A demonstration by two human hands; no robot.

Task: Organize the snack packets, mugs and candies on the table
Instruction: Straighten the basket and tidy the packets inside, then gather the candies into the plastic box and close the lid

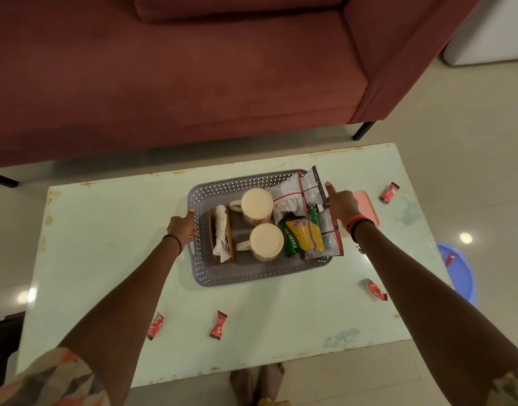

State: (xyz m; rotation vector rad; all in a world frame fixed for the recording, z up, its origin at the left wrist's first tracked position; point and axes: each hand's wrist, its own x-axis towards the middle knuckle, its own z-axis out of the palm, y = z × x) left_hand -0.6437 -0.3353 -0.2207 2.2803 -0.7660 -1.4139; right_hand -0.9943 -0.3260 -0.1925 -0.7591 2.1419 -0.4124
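Fingers (pixel 190 218) of the left hand (pixel 181 228) curl over the left rim of the grey basket (pixel 252 276), grasping it; the right hand (pixel 341 205) presses the opposite side, though whether it grips there I cannot tell, since snack packets (pixel 306 227) hide the rim. Holding both ends likely steadies the load. Two upturned mugs (pixel 256 205) sit inside beside the packets. Red candies (pixel 218 324) lie scattered on the worktop (pixel 105 230), not yet gathered.

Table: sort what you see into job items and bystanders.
Job items:
- grey basket gripped by left hand and right hand
- two mugs
- snack packets
- four loose red candies

Bystanders:
- sofa
- blue tub
- pink lid
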